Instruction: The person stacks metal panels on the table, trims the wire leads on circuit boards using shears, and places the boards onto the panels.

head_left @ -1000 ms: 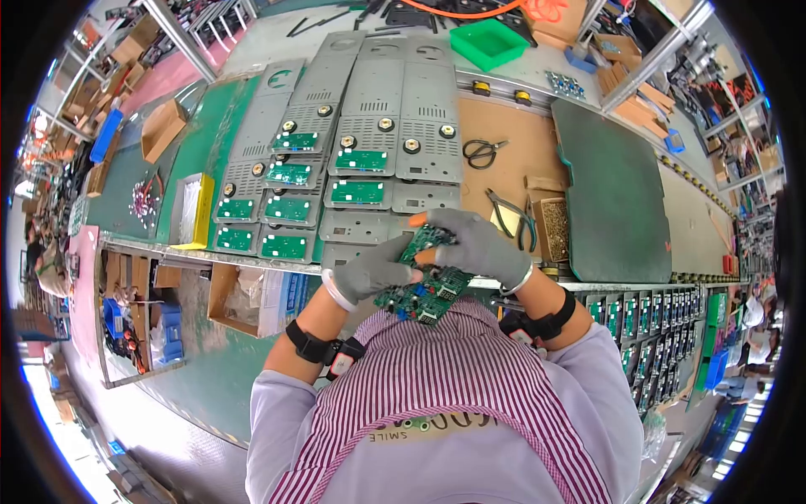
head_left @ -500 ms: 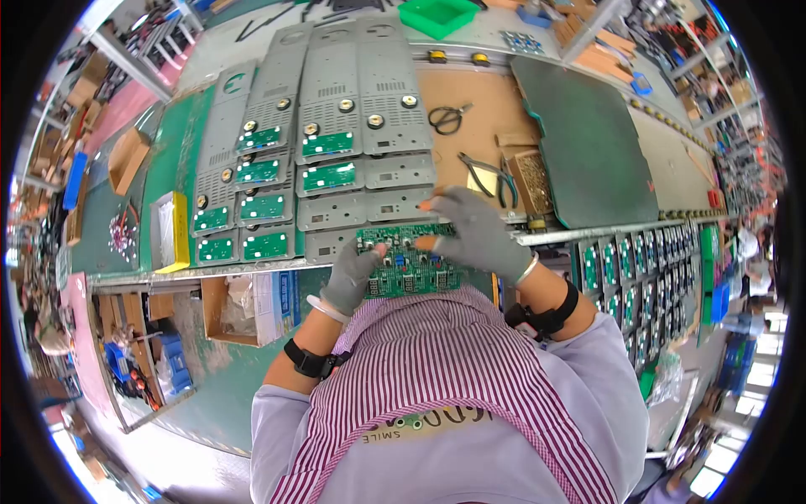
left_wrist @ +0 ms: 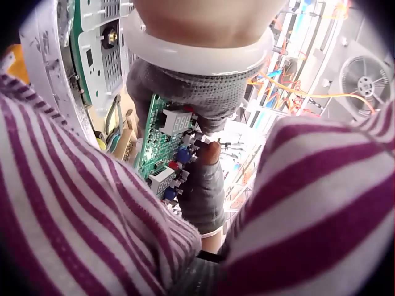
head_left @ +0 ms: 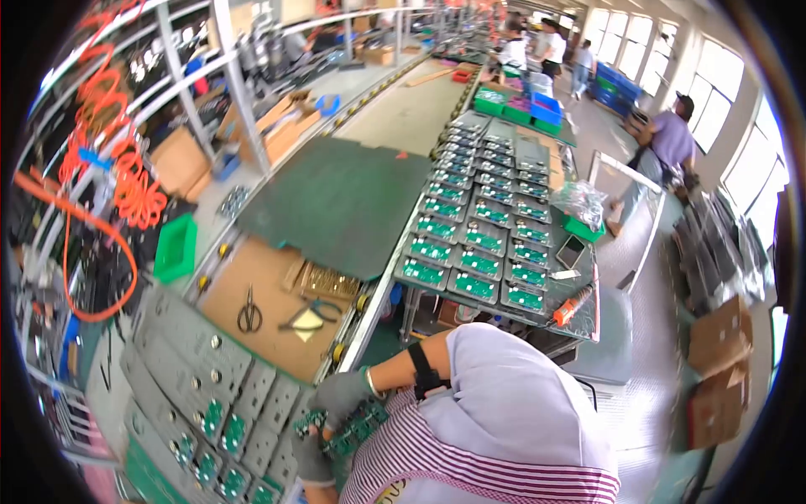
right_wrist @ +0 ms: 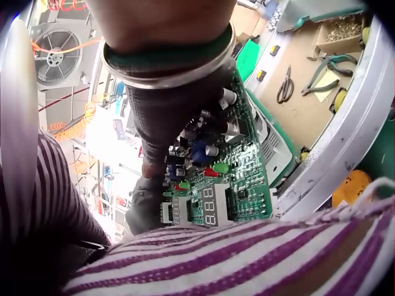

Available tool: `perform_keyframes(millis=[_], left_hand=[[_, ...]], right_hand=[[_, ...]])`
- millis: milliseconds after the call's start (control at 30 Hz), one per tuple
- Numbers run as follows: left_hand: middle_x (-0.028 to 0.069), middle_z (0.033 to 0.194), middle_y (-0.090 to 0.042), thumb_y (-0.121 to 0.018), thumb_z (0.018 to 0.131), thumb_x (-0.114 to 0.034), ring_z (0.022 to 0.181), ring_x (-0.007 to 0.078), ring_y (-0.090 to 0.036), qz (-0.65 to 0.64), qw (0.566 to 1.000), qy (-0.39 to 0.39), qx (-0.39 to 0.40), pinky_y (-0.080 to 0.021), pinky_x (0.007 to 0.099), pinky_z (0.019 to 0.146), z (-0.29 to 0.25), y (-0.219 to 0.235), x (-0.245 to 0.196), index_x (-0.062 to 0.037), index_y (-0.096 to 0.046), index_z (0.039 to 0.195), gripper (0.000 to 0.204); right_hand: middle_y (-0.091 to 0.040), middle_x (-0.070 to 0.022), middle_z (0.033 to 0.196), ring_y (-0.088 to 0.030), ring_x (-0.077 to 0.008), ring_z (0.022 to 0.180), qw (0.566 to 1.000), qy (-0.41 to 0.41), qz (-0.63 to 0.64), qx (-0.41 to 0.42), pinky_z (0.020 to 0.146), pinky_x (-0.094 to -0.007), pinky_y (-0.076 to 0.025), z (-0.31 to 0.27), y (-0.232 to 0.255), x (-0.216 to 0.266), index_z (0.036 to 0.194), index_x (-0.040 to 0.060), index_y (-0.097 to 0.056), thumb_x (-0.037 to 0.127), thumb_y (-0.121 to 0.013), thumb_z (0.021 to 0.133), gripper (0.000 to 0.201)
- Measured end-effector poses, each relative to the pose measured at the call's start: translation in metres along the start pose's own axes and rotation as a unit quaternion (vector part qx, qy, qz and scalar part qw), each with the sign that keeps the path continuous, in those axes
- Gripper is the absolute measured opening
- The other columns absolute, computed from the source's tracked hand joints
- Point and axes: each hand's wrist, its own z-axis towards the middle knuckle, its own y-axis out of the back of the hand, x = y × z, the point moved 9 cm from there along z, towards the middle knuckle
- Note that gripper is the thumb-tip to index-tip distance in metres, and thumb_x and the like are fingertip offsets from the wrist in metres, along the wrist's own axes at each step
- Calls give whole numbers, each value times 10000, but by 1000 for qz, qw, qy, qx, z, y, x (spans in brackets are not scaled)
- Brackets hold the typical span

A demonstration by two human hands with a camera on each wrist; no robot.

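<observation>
A green circuit board [head_left: 361, 424], crowded with components, is held close to the striped apron, between both hands. In the right wrist view, digit displays and small red and green parts show on the board [right_wrist: 250, 179]. My right hand [head_left: 342, 396], in a grey glove with bare fingertips, grips it from the table side. My left hand [head_left: 312, 460], gloved alike, holds the board's other end; in the left wrist view the board [left_wrist: 151, 148] stands tilted under that glove [left_wrist: 185, 92]. Some fingers are hidden behind the board and its parts.
Grey metal panels [head_left: 180, 349], several with green boards, cover the bench at lower left. Scissors [head_left: 249, 312], pliers [head_left: 312, 312] and a box of small brass parts [head_left: 332, 281] lie beyond. A dark green mat [head_left: 336, 202] lies farther off. Rows of boards [head_left: 478, 239] fill a side table.
The head view has swung far to the right, bringing the side table and windows in. The circuit board, earlier facing up flat, is now tilted and still between both hands.
</observation>
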Motion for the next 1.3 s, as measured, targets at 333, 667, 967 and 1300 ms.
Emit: perform_keyframes(millis=[333, 667, 967, 1300], left_hand=[[128, 1122, -558, -516, 892, -355, 1005, 246, -519, 42, 981, 118, 151, -423, 379, 840, 33, -26, 54, -16, -529, 1167, 436], [113, 1099, -558, -517, 889, -387, 961, 231, -541, 53, 979, 164, 105, -449, 378, 786, 54, -65, 78, -20, -502, 1165, 460], [99, 1078, -558, -519, 886, -416, 922, 219, -561, 22, 984, 154, 88, -472, 378, 738, 75, -46, 99, -24, -477, 1164, 482], [43, 901, -554, -435, 908, -477, 785, 182, -536, -373, 881, 80, 281, -469, 357, 698, 43, 13, 53, -57, -505, 1031, 444]], right_hand=[[-607, -199, 881, -605, -330, 837, 999, 35, 33, 24, 713, -412, -462, -33, 27, -26, 984, -34, -577, 436, -678, 678, 570], [-577, -232, 894, -579, -362, 866, 984, 173, 43, -14, 739, -427, -448, -39, 47, -42, 987, -56, -550, 460, -680, 698, 605], [-585, -190, 933, -588, -300, 842, 978, 109, 177, 29, 704, -383, -464, -44, 45, -63, 1051, -34, -547, 376, -676, 716, 545], [-562, -153, 717, -582, -260, 713, 966, 102, 234, -42, 636, -382, -457, -12, 24, -23, 917, -22, -526, 368, -684, 721, 464]])
